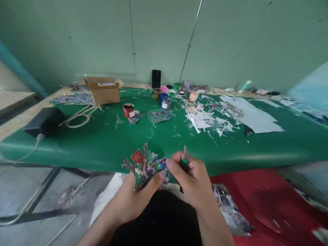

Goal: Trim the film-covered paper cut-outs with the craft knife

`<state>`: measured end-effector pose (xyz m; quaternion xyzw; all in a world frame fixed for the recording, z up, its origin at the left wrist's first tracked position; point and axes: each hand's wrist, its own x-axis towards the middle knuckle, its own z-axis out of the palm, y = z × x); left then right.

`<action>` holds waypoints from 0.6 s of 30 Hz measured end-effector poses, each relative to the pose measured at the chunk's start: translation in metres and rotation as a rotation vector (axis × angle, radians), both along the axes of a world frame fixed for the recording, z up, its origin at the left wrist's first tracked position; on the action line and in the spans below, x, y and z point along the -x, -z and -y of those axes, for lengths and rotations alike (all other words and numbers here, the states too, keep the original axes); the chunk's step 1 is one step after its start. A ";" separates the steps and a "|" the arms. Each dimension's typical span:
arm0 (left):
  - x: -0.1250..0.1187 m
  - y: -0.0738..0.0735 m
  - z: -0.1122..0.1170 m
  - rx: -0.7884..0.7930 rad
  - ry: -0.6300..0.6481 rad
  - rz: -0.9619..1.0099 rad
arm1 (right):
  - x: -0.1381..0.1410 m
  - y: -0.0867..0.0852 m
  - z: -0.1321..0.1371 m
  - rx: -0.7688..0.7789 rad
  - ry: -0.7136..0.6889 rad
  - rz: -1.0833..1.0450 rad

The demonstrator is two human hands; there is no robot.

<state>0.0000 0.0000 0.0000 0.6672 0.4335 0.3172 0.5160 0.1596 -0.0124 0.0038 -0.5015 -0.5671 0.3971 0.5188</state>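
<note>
At the table's near edge: left hand [138, 198] and right hand [192, 181] close together, above the lap
Left grip: thumb and fingers pinching a speckled cluster [150, 169], with a red flat bit and grey strips jutting from its top
Right grip: fingers closed around what looks like a knife [185, 165], its grey tip up; thumb at the cluster's right side, though whether it touches I cannot tell
Table [107, 140]: green-covered, against a pale green wall [164, 37]
Beyond the hands: red jar [128, 112], clear packet [159, 117] to its right, more jars [166, 103] just behind
Table's right: white scraps [205, 121] beside a white sheet [252, 114]
Table's left: cardboard box [106, 95], pale coil [79, 121], black block [44, 121]
</note>
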 end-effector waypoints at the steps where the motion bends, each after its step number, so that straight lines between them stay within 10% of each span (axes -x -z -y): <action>1: 0.002 0.005 0.000 0.009 0.012 -0.006 | 0.001 0.003 -0.001 0.013 -0.028 -0.040; 9: -0.004 0.002 -0.004 0.133 -0.324 0.211 | 0.014 0.021 -0.008 -0.205 0.097 0.188; 18: -0.003 -0.006 0.001 0.132 -0.314 0.247 | 0.027 0.023 -0.007 -0.259 0.030 0.353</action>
